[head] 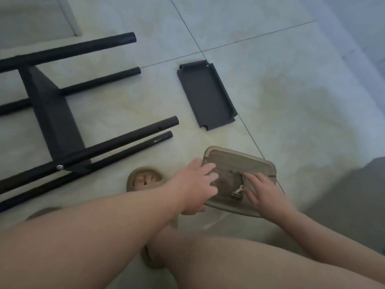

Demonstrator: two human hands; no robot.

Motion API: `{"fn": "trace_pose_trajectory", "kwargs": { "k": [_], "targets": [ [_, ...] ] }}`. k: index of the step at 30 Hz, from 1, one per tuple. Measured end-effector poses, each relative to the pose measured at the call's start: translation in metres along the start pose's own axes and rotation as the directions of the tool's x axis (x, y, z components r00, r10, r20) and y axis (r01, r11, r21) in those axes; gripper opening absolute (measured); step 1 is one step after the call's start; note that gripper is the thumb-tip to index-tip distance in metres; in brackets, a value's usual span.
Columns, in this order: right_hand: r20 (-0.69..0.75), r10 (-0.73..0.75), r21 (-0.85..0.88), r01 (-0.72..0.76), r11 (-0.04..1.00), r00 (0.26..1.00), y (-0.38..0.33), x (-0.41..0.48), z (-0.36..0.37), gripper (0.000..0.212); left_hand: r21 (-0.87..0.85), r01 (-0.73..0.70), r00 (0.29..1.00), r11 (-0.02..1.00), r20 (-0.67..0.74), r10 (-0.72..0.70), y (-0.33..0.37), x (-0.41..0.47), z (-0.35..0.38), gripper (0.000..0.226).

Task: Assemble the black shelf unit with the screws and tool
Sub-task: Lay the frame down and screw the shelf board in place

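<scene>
We can't make out the bits (237, 192) in the tray (260, 163); the frame (52, 113) runs off at 9 o'clock.

Both arms reach fwd; L hand (195, 183) grips tray (260, 164) edge, R hand (265, 189) fingers spread, straight.

From here I count four black tubes (83, 47), one fitted shelf panel (52, 113), one loose shelf panel (206, 94), one brown tray (260, 165), one screw head (60, 167), and two hands: left hand (195, 182), right hand (264, 190).
</scene>
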State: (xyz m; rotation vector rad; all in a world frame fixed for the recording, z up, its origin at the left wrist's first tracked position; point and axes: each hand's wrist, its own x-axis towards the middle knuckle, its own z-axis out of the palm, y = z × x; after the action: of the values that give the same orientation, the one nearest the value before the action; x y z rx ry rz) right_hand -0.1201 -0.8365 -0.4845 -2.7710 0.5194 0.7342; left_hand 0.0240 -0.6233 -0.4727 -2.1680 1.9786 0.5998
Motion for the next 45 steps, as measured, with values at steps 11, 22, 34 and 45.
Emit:
{"fn": "trace_pose_trajectory", "kwargs": {
  "k": [11,22,34,45],
  "targets": [
    [0.083,0.219,0.238,-0.233,0.943,0.972,0.000,0.068,0.041,0.045,-0.100,0.001,0.998,0.995,-0.067,-0.008,-0.005,0.004,0.040,0.029],
    [-0.056,0.233,0.230,-0.215,0.949,0.971,0.000,0.090,0.063,0.008,-0.157,0.001,0.994,0.988,-0.105,-0.017,-0.006,0.007,0.046,0.025],
    [-0.252,0.159,0.526,-0.003,0.850,0.955,-0.047,0.060,0.008,0.014,-0.528,0.163,0.909,0.833,-0.248,-0.335,-0.019,-0.016,0.029,0.039],
    [-0.485,-0.188,0.533,0.459,0.710,0.854,-0.191,0.039,-0.086,0.014,-0.700,0.101,0.698,-0.707,0.556,-0.451,-0.094,-0.084,-0.045,0.057]
  ]
}}
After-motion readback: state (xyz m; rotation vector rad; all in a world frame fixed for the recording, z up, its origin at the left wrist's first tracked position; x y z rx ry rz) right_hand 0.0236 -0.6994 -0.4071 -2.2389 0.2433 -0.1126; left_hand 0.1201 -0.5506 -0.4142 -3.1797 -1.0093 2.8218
